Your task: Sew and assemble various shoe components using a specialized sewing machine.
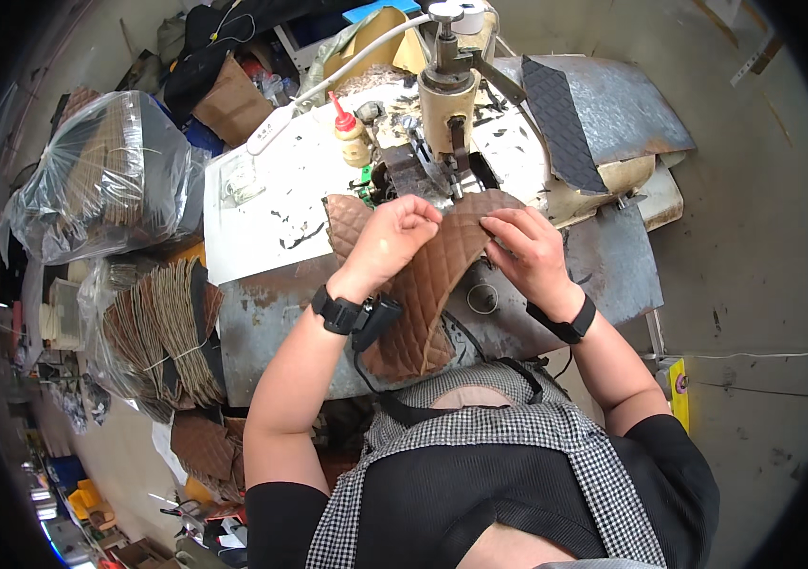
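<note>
A brown quilted fabric piece (437, 270) hangs from the working end of a cream sewing machine (448, 104) toward my lap. At its upper left, my left hand (394, 239) has its fingers closed in a pinch at the edge. My right hand (529, 254) pinches the piece's right edge, thumb and fingertips together. The machine's metal foot (461, 185) stands just beyond the fabric's far edge, between my hands. Another part of brown quilting (347, 223) shows left of my left wrist; whether it is the same piece I cannot tell.
A bottle with a red nozzle (352, 133) stands left of the machine on a white sheet (243, 237) strewn with dark scraps. Black quilted fabric (560, 123) lies at the right. A tied stack of cut pieces (162, 332) and a plastic-wrapped bundle (105, 180) sit at the left.
</note>
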Action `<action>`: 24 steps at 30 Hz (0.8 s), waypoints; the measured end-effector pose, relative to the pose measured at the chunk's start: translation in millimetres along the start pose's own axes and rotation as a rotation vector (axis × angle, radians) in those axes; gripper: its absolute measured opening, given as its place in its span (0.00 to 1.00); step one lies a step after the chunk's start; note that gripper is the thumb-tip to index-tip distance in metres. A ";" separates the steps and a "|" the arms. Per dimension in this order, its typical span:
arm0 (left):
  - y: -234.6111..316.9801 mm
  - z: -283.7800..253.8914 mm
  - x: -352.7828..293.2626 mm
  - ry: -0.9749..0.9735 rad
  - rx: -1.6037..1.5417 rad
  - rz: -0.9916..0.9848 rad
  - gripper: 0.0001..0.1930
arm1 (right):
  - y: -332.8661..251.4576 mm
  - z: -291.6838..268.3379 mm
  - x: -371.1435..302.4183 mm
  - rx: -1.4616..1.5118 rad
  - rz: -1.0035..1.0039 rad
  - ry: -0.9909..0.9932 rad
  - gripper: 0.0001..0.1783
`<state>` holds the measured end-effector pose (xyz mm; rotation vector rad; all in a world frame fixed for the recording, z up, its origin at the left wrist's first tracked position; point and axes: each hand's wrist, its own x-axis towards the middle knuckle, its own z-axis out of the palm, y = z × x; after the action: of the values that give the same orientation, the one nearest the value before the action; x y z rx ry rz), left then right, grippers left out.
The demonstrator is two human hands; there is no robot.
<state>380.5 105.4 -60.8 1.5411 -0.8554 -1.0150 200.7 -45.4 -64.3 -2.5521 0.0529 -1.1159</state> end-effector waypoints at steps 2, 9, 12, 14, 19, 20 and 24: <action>8.3 8.1 -5.5 -0.024 0.025 0.006 0.07 | -1.3 -16.5 1.2 0.024 0.004 -0.052 0.14; -3.6 -12.3 -42.1 0.354 0.112 0.096 0.16 | 22.2 -100.0 54.0 1.053 0.821 0.229 0.04; -36.9 -21.4 -43.0 0.552 0.475 0.158 0.29 | 95.8 -97.6 45.5 0.702 0.962 0.124 0.07; -57.5 -21.6 -46.3 0.597 0.847 0.083 0.38 | 131.7 -81.9 24.0 0.532 0.977 0.076 0.09; -55.7 -22.0 -46.3 0.672 0.908 -0.062 0.42 | 135.9 -63.7 5.5 0.288 0.990 0.066 0.11; -54.5 -23.6 -46.7 0.672 0.908 -0.066 0.42 | 124.8 -67.2 9.9 0.113 0.907 0.091 0.12; -59.4 -29.1 -45.4 0.708 0.858 -0.032 0.40 | 85.3 -80.6 25.7 -0.122 0.631 0.238 0.18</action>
<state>390.8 168.8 -108.8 2.4168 -0.7708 -0.0169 169.6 -154.3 -24.2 -2.2199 0.9369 -1.1563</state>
